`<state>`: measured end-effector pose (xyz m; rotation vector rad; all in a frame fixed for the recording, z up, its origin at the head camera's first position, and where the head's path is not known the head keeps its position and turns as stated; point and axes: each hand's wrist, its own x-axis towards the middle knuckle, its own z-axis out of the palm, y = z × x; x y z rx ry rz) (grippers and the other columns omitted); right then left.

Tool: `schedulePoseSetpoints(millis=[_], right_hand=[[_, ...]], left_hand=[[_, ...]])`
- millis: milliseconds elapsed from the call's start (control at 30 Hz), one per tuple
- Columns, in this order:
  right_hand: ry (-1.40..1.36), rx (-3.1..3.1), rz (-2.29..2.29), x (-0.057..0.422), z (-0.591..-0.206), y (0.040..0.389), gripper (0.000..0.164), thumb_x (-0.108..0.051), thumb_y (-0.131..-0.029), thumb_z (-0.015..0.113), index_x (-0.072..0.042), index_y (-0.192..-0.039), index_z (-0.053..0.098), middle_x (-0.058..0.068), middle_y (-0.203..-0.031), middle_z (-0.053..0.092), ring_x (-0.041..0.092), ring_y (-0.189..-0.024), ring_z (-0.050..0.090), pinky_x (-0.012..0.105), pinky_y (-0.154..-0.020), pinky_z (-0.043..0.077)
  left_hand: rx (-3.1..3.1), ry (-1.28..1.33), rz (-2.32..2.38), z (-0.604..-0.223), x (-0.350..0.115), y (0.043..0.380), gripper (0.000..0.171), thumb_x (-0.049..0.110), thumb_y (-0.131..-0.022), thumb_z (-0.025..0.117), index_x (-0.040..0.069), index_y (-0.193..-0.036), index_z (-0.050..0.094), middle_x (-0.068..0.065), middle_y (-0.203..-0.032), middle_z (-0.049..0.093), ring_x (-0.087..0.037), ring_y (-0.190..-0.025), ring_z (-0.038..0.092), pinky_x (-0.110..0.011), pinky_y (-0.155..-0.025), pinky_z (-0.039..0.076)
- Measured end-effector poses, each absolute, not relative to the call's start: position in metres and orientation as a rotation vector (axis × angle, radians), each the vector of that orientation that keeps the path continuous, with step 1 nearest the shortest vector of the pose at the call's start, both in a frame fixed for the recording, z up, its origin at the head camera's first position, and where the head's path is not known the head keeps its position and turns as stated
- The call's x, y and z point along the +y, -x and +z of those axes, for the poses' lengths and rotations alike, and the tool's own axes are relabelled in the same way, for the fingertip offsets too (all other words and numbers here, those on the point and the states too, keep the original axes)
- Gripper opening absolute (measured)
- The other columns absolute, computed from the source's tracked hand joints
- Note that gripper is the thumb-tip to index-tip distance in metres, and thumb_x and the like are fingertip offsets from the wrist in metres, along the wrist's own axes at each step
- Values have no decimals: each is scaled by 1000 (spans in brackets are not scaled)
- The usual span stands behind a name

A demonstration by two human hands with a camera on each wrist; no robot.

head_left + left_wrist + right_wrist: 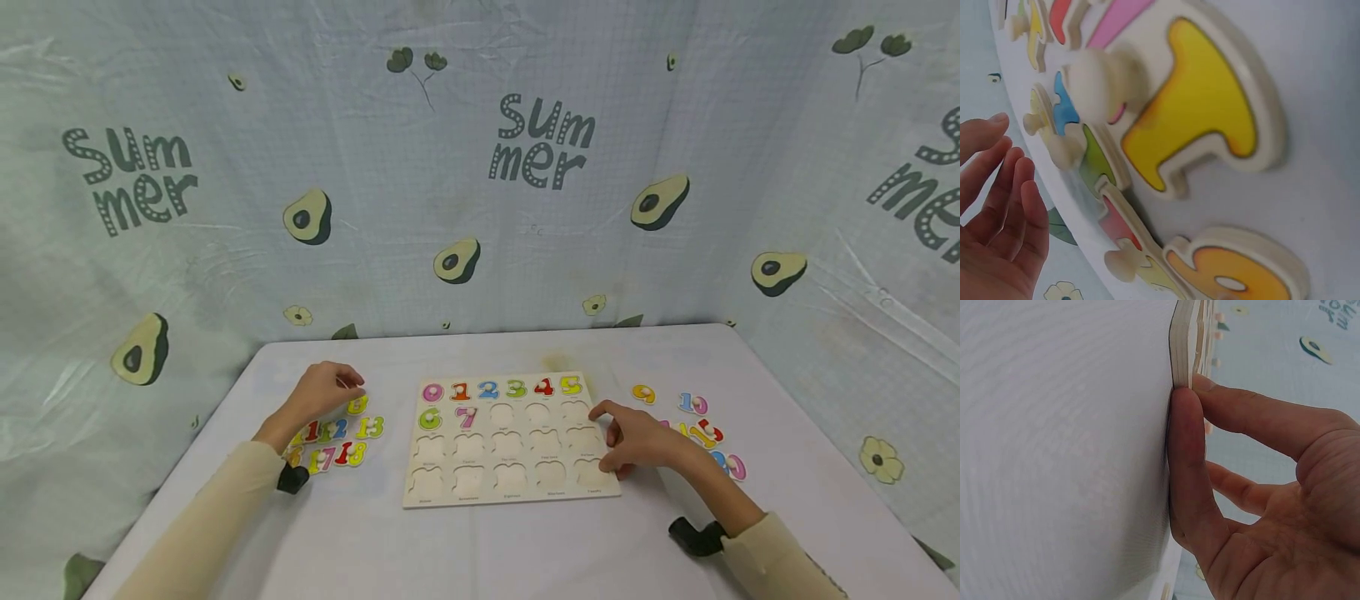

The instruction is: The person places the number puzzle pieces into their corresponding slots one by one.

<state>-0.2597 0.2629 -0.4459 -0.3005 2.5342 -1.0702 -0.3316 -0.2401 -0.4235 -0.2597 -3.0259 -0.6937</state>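
Number pieces, left cluster (333, 430): tightly packed; black wrist mount (292, 477) hangs close by, could drag and scatter them. Lie below and just right of left wrist.
Left hand (322, 390): off-centre pinch could drop or flip a piece. Fingers loosely bent, gap narrow, no piece seen between; knob contact can't be told.
8 piece (357, 406): may skid if fingertips catch its rim, not its knob. Sits right under left fingertips, top partly covered.
Number board (510, 450): 0 to 7 seated, other recesses bare; similar outlines, so wrong-slot placement possible. Could also twist if pressed while poorly braced. Lies between both hands, right edge in the right grip.
Right hand (633, 437): pulling or lifting could tilt the board and unseat pieces. Narrow grip on board's edge, thumb over top, another finger against the side.
Number pieces, right cluster (707, 432): forearm sweep could shove them. Lie beside right hand and forearm, outside the grip, some partly hidden.
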Motion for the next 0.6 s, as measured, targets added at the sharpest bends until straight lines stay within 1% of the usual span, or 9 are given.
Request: schedulePoseSetpoints(millis=[200,367,600], right_hand=[[281,2540,-1075,262,-444,258,68,-9,-69,82,-9,-128,47,7,-83,50,17,-58,60,31,-59,54],[292,2535,-1076,262,-444,258,68,-9,-69,82,-9,-128,47,7,-83,49,18,-58,60,31,-59,54],[273,2542,-1074,262,-445,259,69,-10,-69,83,-10,-128,47,7,-84,50,18,-59,60,31,-59,54]], left_hand=[[-3098,216,-695,-427,-245,332,27,27,-87,69,7,-104,71,-7,-94,67,-20,-85,58,-36,-78,49],[-3116,218,-697,-428,-245,332,23,26,-88,68,8,-101,72,-6,-95,68,-19,-85,58,-36,-79,50],[-3142,246,-705,-430,-246,331,20,27,-87,70,10,-96,74,-3,-91,70,-16,-79,57,-32,-72,49]])
